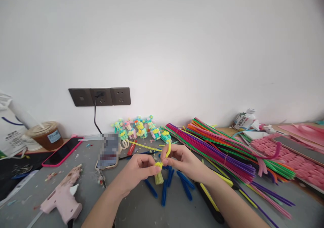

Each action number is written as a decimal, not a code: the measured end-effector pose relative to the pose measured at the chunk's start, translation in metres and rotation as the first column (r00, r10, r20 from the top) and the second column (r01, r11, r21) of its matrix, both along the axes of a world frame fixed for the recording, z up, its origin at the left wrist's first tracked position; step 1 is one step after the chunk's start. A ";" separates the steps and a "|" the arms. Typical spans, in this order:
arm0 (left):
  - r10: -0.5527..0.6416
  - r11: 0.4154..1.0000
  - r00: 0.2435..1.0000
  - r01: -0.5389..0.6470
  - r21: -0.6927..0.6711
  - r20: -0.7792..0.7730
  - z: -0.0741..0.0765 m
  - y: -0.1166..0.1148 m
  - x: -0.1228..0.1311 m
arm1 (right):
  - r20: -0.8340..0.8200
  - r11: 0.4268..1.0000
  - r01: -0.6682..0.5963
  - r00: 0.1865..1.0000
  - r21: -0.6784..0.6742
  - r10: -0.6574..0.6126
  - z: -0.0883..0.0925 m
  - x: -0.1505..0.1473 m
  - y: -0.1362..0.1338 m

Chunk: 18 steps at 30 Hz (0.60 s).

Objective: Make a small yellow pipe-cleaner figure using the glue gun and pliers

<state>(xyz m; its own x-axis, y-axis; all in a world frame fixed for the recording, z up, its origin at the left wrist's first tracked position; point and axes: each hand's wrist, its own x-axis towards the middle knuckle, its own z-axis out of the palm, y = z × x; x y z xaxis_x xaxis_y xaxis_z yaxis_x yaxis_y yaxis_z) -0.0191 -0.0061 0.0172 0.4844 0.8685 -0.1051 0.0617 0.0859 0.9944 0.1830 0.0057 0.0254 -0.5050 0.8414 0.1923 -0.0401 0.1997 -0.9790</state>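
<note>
Between my two hands, above the grey work surface, is a small yellow pipe-cleaner bundle [159, 176] with fluffy stubs hanging down. My left hand [141, 170] pinches its top from the left, thumb against forefinger. From the right, my right hand [178, 159] pinches a yellow pipe cleaner [169, 149] that rises from the bundle's top and bends upward. Several short blue pipe-cleaner pieces [164, 191] lie on the surface just below and beside the hands. My fingers partly hide where the yellow strand meets the bundle.
Finished pastel pipe-cleaner figures [140, 128] stand along the wall. Long coloured pipe cleaners [215, 150] lie at right, near a yellow-black cutting tool [209, 201]. At left are a pink glue gun [64, 196], a pink-cased phone [63, 151], a propped phone [108, 152] and a drink cup [47, 135].
</note>
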 end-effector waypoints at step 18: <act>0.338 0.927 0.880 -0.250 -0.281 0.334 -0.005 0.002 0.014 | -0.270 0.961 0.242 0.942 0.133 -0.199 -0.012 -0.020 0.002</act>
<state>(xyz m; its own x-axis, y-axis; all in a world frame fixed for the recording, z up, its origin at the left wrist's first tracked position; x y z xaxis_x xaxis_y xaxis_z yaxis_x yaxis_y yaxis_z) -0.0053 -0.0041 0.0121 0.2520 0.9514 -0.1768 -0.3691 0.2634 0.8913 0.1634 0.0082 0.0133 -0.2275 0.8726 0.4322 -0.2179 0.3869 -0.8960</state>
